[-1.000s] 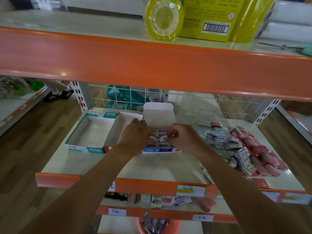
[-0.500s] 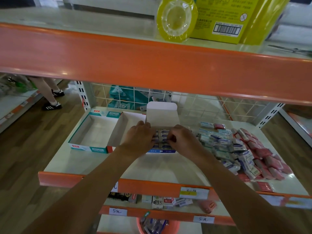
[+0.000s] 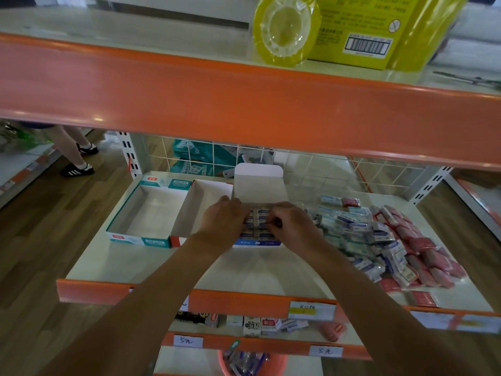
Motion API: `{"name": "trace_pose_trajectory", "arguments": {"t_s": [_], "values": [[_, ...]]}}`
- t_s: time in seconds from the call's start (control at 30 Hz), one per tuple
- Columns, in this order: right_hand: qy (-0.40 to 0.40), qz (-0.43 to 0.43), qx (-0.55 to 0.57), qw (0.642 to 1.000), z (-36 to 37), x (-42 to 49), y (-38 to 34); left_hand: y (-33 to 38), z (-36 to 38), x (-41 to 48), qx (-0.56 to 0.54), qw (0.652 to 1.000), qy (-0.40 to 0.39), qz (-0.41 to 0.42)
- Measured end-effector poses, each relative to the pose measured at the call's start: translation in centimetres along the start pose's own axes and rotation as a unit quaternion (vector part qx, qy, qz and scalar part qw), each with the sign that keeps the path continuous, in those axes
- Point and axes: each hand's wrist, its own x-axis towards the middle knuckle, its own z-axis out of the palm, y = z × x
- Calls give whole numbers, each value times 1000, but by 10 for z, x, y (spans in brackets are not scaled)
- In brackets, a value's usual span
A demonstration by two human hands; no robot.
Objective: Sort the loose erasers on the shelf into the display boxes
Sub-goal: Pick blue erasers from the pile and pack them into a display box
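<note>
Shelf (image 3: pixel 162 267) centre: blue display box (image 3: pixel 257 242) looks packed; left hand (image 3: pixel 222 221) and right hand (image 3: pixel 294 226) curl over its erasers (image 3: pixel 261 214), pinching or pressing I cannot tell; forcing one in could buckle the rows.

I am standing by a tall shop rack. Its wide orange front edge (image 3: pixel 244 104) is running across the top, and light is shining on it in small bright spots. A white wire grid (image 3: pixel 325 172) is closing the back of the rack. White posts with holes (image 3: pixel 127 150) are holding it up. The middle shelf (image 3: pixel 108 264) is looking pale and smooth. A brown wood floor (image 3: pixel 54 226) is spreading out on both sides. Another low shelf (image 3: pixel 16 164) is standing on the left. Somebody's legs (image 3: pixel 65 142) in black shoes are standing over there. White price tags (image 3: pixel 311 310) are sticking on the orange edges lower down.
</note>
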Motion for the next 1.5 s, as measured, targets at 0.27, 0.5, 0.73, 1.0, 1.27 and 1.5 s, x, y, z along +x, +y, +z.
{"name": "trace_pose_trajectory", "arguments": {"t_s": [0.27, 0.5, 0.73, 1.0, 1.27, 1.5], "values": [[-15, 2, -6, 1000, -8, 0, -7, 4, -8, 2, 25, 1000, 4, 12], [44, -9, -18, 999, -29, -19, -5, 15, -5, 4, 56, 995, 63, 48], [55, 32, -20, 998, -59, -48, 24, 66, 4, 9, -33, 985, 131, 106], [68, 69, -66, 993, -84, -89, 64, 128, 17, 8, -96, 960, 131, 228], [92, 44, -120, 987, -86, -124, 80, 148, 40, -12, -117, 946, 7, 304], [95, 38, -117, 988, -83, -137, 84, 147, 40, -16, -116, 933, -44, 339]]}}
